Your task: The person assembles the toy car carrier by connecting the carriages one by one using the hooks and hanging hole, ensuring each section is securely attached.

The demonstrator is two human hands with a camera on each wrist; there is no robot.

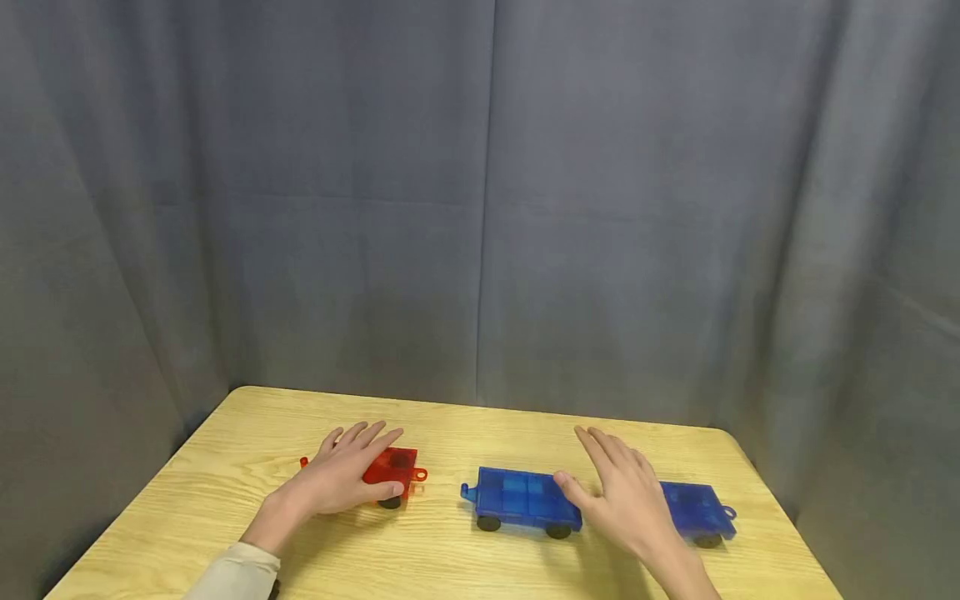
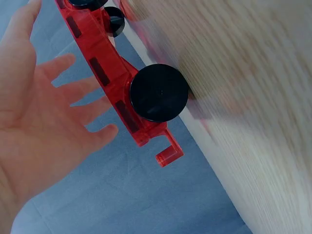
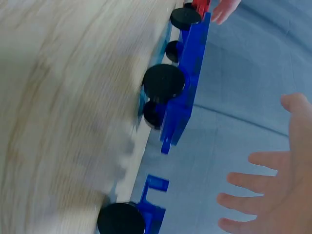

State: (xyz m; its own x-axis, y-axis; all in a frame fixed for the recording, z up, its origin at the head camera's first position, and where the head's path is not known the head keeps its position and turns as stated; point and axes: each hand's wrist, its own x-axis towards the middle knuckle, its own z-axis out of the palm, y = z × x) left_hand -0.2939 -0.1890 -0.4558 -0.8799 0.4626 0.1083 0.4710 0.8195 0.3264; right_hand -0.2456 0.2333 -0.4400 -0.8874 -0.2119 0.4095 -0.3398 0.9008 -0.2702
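A red toy train car (image 1: 394,463) with black wheels stands on the table at left, its hook to the left and a ring to the right. My left hand (image 1: 341,477) is spread over it, covering its left half; the left wrist view shows the fingers straight, with no grip on the car. A blue train car (image 1: 525,497) stands mid-table, hook toward the red one. Farther right is a second blue train car (image 1: 697,508), partly hidden behind my right hand (image 1: 630,498). That hand hovers with straight fingers between the two blue cars, holding nothing. Gaps separate all three cars.
The cars stand on a light wood-grain table (image 1: 442,558) with rounded far corners. Grey curtains (image 1: 600,208) hang behind it and at both sides. A small dark thing (image 1: 274,589) shows beside the left sleeve (image 1: 238,573).
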